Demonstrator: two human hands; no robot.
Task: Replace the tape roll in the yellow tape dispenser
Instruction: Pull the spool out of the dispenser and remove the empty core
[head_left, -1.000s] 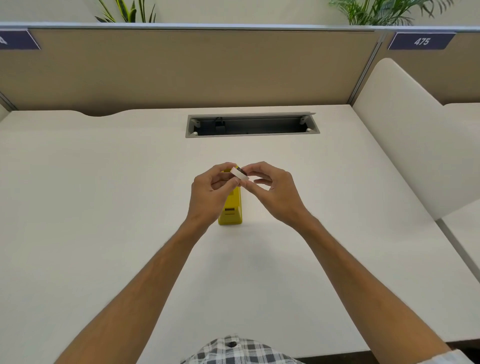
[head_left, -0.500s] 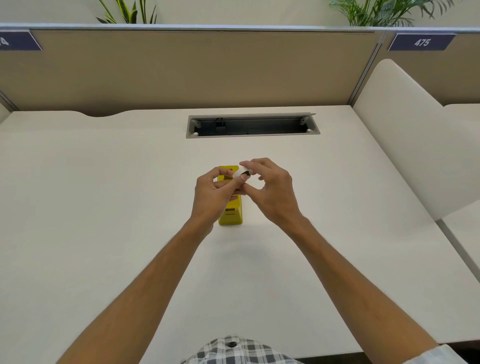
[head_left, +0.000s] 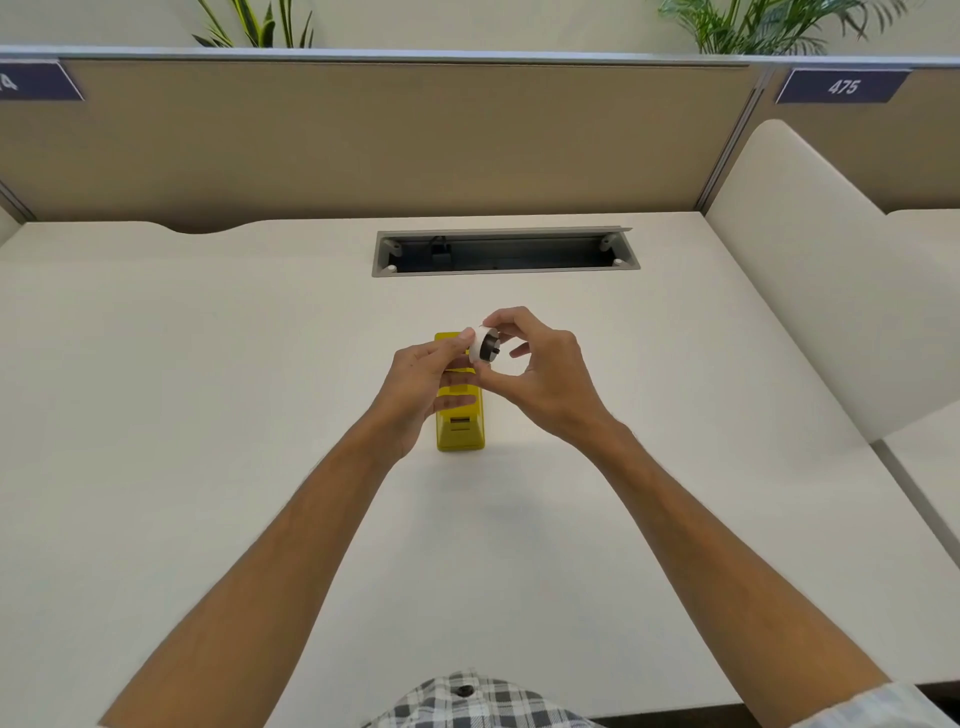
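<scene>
Tape roll (head_left: 482, 347) sits mid-frame, now turned so its dark core faces us, pinched by the right hand (head_left: 540, 384) while the left hand (head_left: 423, 384) steadies its rim with closed fingertips. Below them, the yellow dispenser (head_left: 461, 426) waits on the desk (head_left: 208, 415); seating the roll looks next.
</scene>
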